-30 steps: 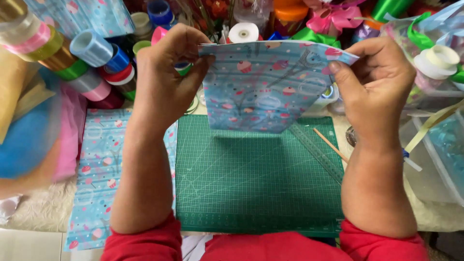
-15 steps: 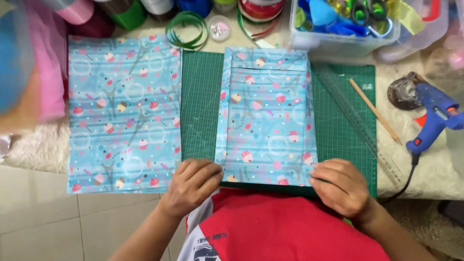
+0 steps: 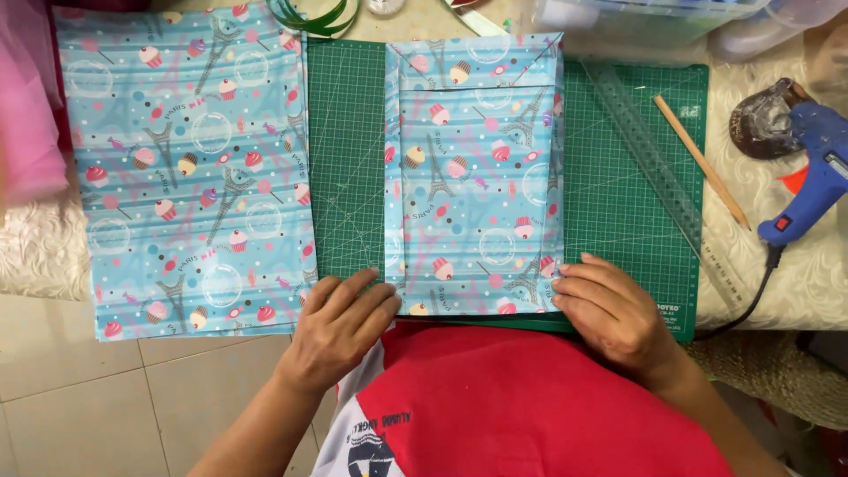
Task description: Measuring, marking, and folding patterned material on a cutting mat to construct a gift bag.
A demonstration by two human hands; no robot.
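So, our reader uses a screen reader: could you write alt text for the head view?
Two hands, left hand and right hand, press the near corners of a folded patterned blue paper on a green cutting mat. A flat matching sheet lies left; a blue glue gun right.

At the frame's centre, a folded sheet of light-blue patterned wrapping paper (image 3: 474, 177) lies flat on a green gridded cutting mat (image 3: 618, 221). The left hand (image 3: 340, 327) and right hand (image 3: 614, 314) press its lower corners (fingers flat). A blue glue gun (image 3: 817, 168) rests at right.
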